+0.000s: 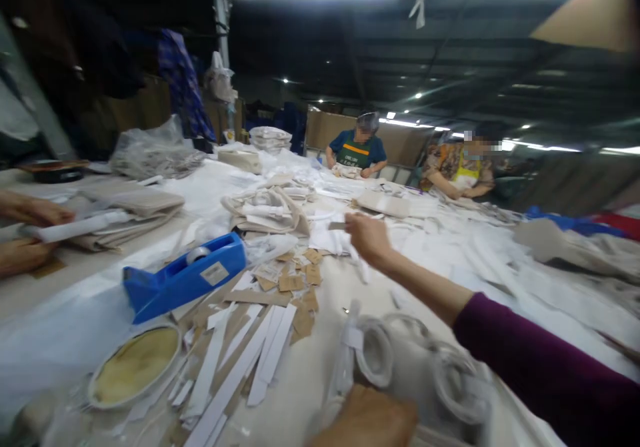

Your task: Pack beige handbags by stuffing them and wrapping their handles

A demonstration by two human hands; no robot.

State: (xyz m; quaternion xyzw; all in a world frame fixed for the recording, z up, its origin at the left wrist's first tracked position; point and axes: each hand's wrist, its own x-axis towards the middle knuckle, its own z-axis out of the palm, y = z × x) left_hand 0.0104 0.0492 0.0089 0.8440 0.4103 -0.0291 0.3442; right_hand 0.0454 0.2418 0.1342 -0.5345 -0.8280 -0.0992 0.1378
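Observation:
My right hand point(369, 239), at the end of a purple sleeve, reaches over the middle of the table. Its fingers are closed on a short flat grey strip point(338, 225) that points left; its material is unclear. My left hand point(367, 420) shows blurred at the bottom edge, its fingers hidden. It is beside a bundle of beige cloth point(407, 350) with round, rolled ends, seemingly wrapped in clear plastic. Small brown paper tags point(291, 282) and white paper strips point(270, 350) lie scattered to the left of the bundle.
A blue tape dispenser point(185, 277) and a round dish point(136, 365) with a yellowish inside stand at left. A co-worker's hands point(33, 223) hold a white strip over folded cloth point(135, 210). Two people point(357, 150) work across the table. Beige cloth pieces point(270, 210) lie mid-table.

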